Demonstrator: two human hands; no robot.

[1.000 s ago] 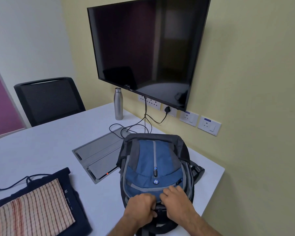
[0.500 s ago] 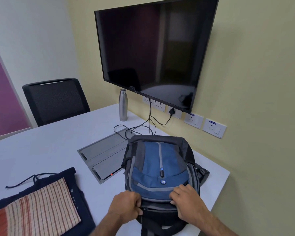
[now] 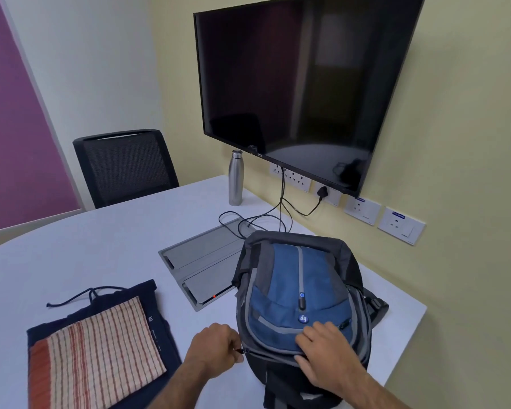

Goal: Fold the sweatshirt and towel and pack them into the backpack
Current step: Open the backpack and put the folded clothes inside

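Observation:
A blue and grey backpack (image 3: 295, 278) lies on the white table (image 3: 106, 249) near its right end, front face up. My left hand (image 3: 213, 346) pinches a zipper pull at the pack's lower left edge. My right hand (image 3: 325, 352) lies flat on the blue front panel, fingers spread, pressing it down. At the lower left a folded striped towel (image 3: 98, 361) rests on top of a folded navy sweatshirt (image 3: 157, 323), whose drawstring trails onto the table.
A grey flap-lidded cable box (image 3: 198, 261) is set into the table left of the pack, with black cables (image 3: 260, 219) running to wall sockets. A steel bottle (image 3: 235, 178) stands by the wall under a mounted TV (image 3: 304, 84). A black chair (image 3: 124, 166) sits behind the table.
My left hand has moved left along the backpack's edge with the zipper pull, away from my right hand, which stayed pressed on the front panel. The view shifted so everything sits further right.

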